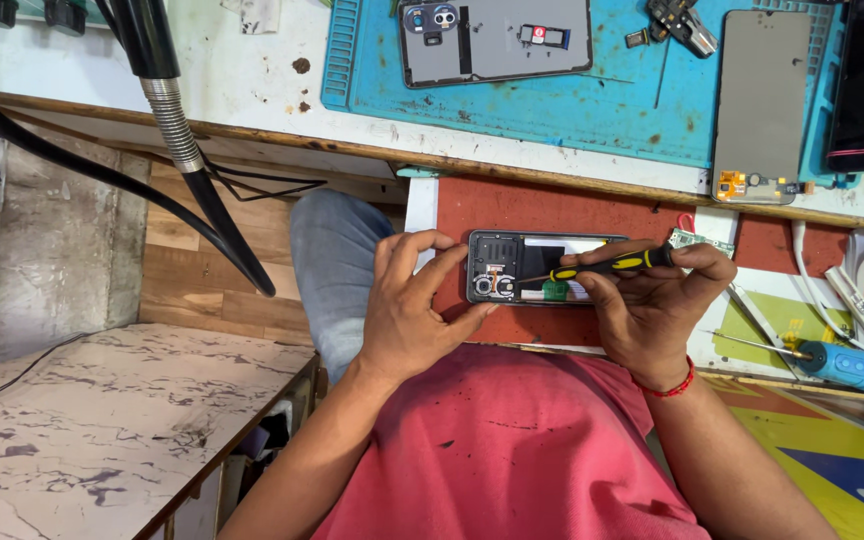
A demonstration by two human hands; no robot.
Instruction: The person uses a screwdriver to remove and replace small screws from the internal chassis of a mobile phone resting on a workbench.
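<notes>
The opened phone [542, 268] lies with its long axis left to right, held over the lap below the bench [252, 90] edge. The left hand [412, 300] pinches its camera end; the right hand [652, 300] holds a black-and-yellow screwdriver [602, 266], tip pointing left into the phone's middle.

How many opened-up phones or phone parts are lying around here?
3, maybe more hidden: an open phone in the left hand, a grey back shell on the blue mat, and a screen panel beside it.
</notes>
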